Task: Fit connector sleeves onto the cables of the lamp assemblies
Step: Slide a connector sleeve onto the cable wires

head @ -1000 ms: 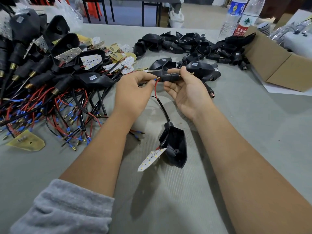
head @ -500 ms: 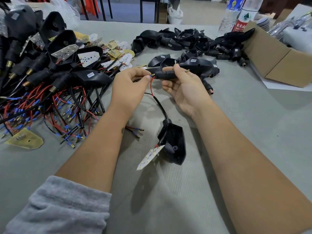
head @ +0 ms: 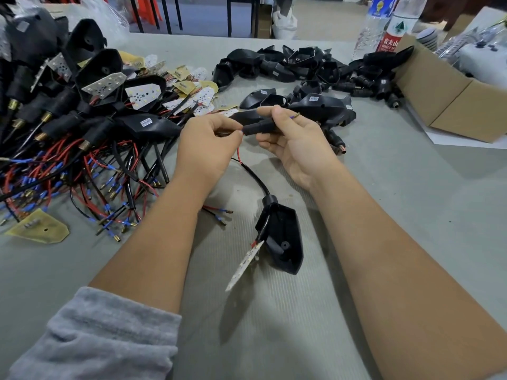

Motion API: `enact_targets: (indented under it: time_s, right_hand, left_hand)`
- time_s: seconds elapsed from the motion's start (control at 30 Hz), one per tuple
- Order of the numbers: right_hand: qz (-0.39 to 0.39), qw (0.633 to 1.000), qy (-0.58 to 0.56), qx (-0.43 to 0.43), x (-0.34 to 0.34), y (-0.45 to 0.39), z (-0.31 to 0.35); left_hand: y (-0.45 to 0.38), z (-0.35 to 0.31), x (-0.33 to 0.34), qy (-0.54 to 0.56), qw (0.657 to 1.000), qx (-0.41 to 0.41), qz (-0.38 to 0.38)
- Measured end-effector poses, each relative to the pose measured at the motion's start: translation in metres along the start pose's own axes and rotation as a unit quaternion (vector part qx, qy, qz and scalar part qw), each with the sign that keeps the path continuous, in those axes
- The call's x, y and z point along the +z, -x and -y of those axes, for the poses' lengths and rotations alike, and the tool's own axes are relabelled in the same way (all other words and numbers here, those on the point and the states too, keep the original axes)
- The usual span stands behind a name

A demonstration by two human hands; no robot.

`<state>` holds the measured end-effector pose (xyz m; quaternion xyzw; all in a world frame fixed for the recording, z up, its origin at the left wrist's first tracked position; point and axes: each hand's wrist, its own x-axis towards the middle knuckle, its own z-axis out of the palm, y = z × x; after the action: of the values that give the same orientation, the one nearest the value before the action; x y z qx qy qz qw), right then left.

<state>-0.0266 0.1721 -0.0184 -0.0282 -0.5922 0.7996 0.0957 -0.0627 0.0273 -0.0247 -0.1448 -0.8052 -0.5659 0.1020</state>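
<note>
My right hand (head: 295, 144) grips a black connector sleeve (head: 259, 128) held level above the table. A blue and brass wire tip (head: 295, 116) pokes out past the right thumb. My left hand (head: 208, 146) pinches the red wire (head: 239, 154) at the sleeve's left mouth. From there a black cable (head: 255, 176) curves down to a black lamp housing (head: 282, 239) lying on the grey table (head: 384, 215). A white LED board (head: 244, 266) sticks out of that housing on short wires.
A big heap of lamp assemblies with red and black cables (head: 76, 127) covers the left. Loose black housings (head: 301, 69) lie at the back centre. A cardboard box (head: 450, 97) and two water bottles (head: 384, 26) stand at the back right. A yellow circuit board (head: 38, 227) lies at the left edge.
Both hands stay together at the sleeve. The wire tip now shows further out of the sleeve's right end, and the red wire loop below the hands is shorter.
</note>
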Motion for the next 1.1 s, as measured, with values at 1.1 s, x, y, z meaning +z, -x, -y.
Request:
enact_targets:
  time_s: [1.1]
  right_hand:
    - [0.004,0.997,-0.072,0.012,-0.0019,-0.0001,-0.0003]
  left_hand:
    - [0.0060,-0.0089,0.0069,0.112,0.993,-0.018,0.015]
